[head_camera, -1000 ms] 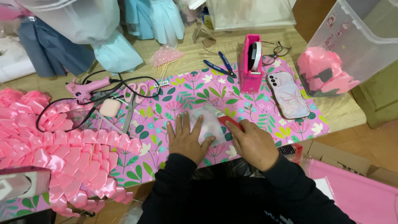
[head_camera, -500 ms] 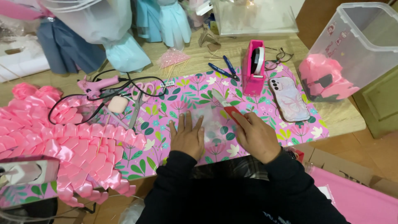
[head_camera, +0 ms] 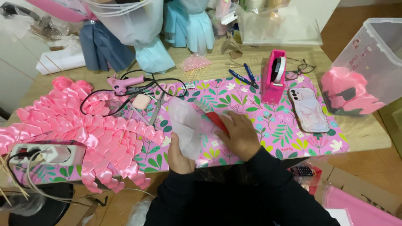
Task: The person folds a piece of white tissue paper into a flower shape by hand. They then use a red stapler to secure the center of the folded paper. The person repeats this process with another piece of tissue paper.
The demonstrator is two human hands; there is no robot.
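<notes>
Translucent white tissue sheet (head_camera: pixel 187 127) lies on the floral pink mat (head_camera: pixel 268 129), lifted at its near edge by the left hand (head_camera: pixel 179 155), whose fingers pinch it from below (the thumb is hidden under the sheet). Just right of the sheet, the right hand (head_camera: pixel 240 136) is closed around red-handled scissors (head_camera: pixel 214 118); the grey blades point away from the person, touching the sheet's right edge. On the mat's far side stand a pink tape dispenser (head_camera: pixel 273 79) and blue pliers (head_camera: pixel 245 77); a phone (head_camera: pixel 308 109) lies toward its right end. Pink ribbon petals (head_camera: pixel 79 125) overlap the mat's left end, with a pink glue gun (head_camera: pixel 124 83) behind them.
</notes>
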